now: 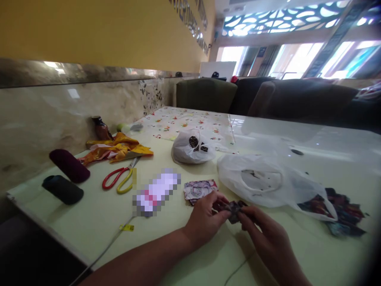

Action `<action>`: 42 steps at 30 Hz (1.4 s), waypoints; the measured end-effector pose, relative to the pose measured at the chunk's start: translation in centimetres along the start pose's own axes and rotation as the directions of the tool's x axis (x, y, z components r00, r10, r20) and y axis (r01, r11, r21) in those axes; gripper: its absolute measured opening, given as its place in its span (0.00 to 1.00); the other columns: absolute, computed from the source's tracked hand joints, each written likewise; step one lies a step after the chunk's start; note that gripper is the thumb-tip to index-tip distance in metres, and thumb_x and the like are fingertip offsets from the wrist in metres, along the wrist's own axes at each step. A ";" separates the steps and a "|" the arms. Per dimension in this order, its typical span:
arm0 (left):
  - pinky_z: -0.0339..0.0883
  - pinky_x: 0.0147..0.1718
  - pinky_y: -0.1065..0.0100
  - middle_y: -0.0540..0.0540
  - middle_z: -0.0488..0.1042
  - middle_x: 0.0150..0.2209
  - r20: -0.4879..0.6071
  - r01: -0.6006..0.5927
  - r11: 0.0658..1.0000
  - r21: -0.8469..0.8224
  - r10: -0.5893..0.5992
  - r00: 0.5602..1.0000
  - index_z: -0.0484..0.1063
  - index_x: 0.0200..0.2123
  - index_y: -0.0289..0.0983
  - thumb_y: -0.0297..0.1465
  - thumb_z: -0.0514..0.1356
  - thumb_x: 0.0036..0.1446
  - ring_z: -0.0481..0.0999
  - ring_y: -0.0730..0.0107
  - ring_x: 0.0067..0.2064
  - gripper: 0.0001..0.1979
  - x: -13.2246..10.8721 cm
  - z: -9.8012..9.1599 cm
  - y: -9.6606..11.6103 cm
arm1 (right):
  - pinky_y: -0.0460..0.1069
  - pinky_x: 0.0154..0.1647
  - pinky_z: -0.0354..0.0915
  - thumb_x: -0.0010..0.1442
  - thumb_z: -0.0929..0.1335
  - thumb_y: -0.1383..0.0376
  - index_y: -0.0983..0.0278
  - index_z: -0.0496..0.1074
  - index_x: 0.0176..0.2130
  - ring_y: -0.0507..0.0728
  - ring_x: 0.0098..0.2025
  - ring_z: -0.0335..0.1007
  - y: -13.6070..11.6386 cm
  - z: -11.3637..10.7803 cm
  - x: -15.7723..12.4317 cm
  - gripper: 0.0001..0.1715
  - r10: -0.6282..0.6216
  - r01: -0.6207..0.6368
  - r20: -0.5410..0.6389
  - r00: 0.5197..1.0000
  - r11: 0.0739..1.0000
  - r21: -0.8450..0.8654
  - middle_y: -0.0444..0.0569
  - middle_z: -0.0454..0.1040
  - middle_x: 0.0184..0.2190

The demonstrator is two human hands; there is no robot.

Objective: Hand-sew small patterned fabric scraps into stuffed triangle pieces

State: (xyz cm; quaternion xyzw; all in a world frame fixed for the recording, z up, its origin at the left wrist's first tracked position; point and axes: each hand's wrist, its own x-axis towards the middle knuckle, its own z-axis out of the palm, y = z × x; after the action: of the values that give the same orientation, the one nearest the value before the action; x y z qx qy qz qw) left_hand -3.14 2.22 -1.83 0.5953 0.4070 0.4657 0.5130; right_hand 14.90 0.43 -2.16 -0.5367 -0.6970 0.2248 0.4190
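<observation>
A small dark patterned piece of cloth point(234, 212) is held between both hands above the pale table. My left hand point(205, 218) pinches its left side with thumb and fingers. On the other side, the fingertips of my right hand point(264, 230) close on it. Just behind my left hand lies a folded patterned cloth point(201, 188) in grey and red. To the right, a white plastic bag point(232, 171) lies flat, with a heap of dark cloth scraps point(347, 212) at its open end.
Scissors point(120, 178) with red and yellow handles lie at left, near two dark thread spools point(70, 165) point(62, 189). A blurred phone-like object point(157, 192) has a cable. Behind stand another filled plastic bag point(184, 149), an orange cloth point(122, 147) and a brown bottle point(100, 128).
</observation>
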 end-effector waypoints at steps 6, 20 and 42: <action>0.65 0.35 0.69 0.48 0.73 0.32 0.027 0.042 0.999 0.034 -0.043 0.999 0.70 0.33 0.36 0.30 0.64 0.52 0.71 0.69 0.35 0.05 0.1 -0.1 0.1 | 0.46 0.26 0.67 0.61 0.67 0.55 0.61 0.75 0.33 0.54 0.25 0.72 -0.7 0.1 -0.1 0.13 0.005 -0.005 -0.021 1.000 1.000 -0.009 0.47 0.77 0.28; 0.64 0.33 0.70 0.50 0.70 0.30 -0.014 0.070 0.996 -0.059 -0.071 0.997 0.68 0.32 0.36 0.31 0.63 0.54 0.69 0.73 0.31 0.06 0.1 0.0 0.0 | 0.46 0.25 0.61 0.60 0.67 0.55 0.63 0.74 0.29 0.53 0.24 0.66 -1.5 0.5 0.4 0.15 0.156 -0.158 0.025 0.987 0.978 0.139 0.45 0.71 0.21; 0.67 0.36 0.70 0.48 0.74 0.33 0.024 0.162 0.987 -0.021 -0.162 0.987 0.71 0.35 0.36 0.38 0.67 0.52 0.73 0.70 0.34 0.13 0.0 -0.3 1.2 | 0.45 0.30 0.60 0.61 0.66 0.65 0.63 0.71 0.30 0.52 0.29 0.67 -1.7 0.2 0.4 0.07 0.082 -0.088 0.040 0.996 0.982 0.165 0.44 0.72 0.25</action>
State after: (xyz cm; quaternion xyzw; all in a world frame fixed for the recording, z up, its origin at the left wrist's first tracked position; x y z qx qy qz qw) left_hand -3.41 2.14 -0.68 0.5594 0.4429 0.4205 0.5604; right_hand 13.74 0.28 -0.85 -0.5254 -0.6591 0.3086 0.4407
